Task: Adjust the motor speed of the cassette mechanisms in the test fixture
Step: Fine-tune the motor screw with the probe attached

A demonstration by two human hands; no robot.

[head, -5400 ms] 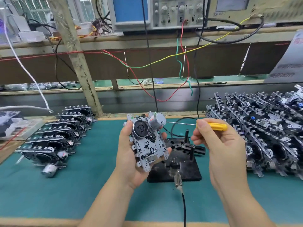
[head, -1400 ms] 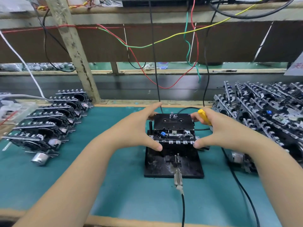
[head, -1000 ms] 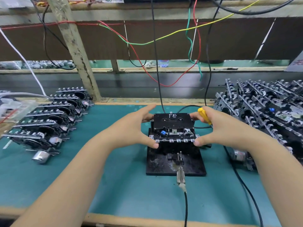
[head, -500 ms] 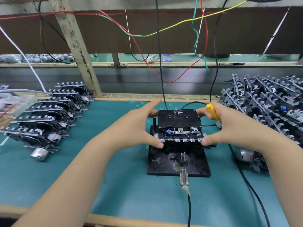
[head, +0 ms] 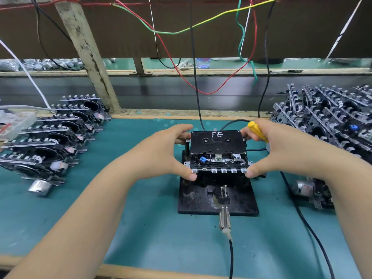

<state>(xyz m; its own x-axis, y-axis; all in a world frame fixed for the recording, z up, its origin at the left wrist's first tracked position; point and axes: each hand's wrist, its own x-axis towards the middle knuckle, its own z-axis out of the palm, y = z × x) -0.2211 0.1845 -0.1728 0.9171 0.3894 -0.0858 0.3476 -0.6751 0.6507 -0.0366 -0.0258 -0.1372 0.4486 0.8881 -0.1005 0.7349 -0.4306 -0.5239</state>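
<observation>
While our left hand point(head: 161, 156) and right hand point(head: 281, 152), screwdriver point(head: 257, 131) tucked in its grip, pinch the mechanism point(head: 218, 158) at frame centre, we should seat it squarely on the fixture point(head: 201, 200).

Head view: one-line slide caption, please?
Both hands, left hand and right hand, grip the black cassette mechanism on the black test fixture.

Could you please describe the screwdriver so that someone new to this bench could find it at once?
Start at the black fixture in the middle of the green mat, with the cassette on top. Just right of the cassette, the right hand grips the screwdriver. Its yellow handle is the only yellow thing on the mat.
</observation>
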